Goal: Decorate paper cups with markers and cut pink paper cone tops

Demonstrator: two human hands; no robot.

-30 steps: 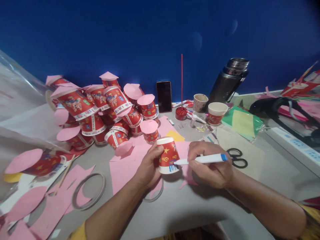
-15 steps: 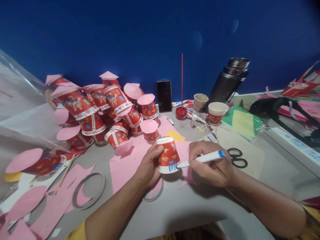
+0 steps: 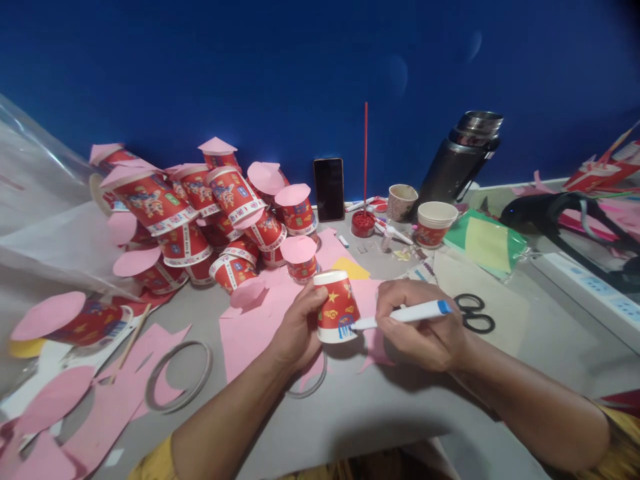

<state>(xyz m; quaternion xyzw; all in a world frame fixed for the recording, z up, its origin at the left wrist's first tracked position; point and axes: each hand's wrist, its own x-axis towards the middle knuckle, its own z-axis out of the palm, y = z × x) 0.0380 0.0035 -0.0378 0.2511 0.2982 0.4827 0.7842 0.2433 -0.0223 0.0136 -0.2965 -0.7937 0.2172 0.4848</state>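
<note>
A red paper cup (image 3: 336,310) with gold patterns and a white rim at the bottom is upside down in my left hand (image 3: 301,327), whose thumb presses on its side. My right hand (image 3: 425,323) is closed around a white marker (image 3: 413,315) with a blue end. The marker's tip touches the cup low on its right side, beside blue strokes. Pink paper (image 3: 250,347) lies on the table behind and under my hands.
Red cups with pink paper tops (image 3: 155,200) are piled at the left. A phone (image 3: 329,190) stands against the blue wall. Tape rings (image 3: 203,380), scissors (image 3: 475,313), a black flask (image 3: 453,163), stacked cups (image 3: 435,230) and a power strip (image 3: 595,287) lie around.
The view has shifted slightly. The marker's tip sits a little further left on the cup, and both hands keep their grips.
</note>
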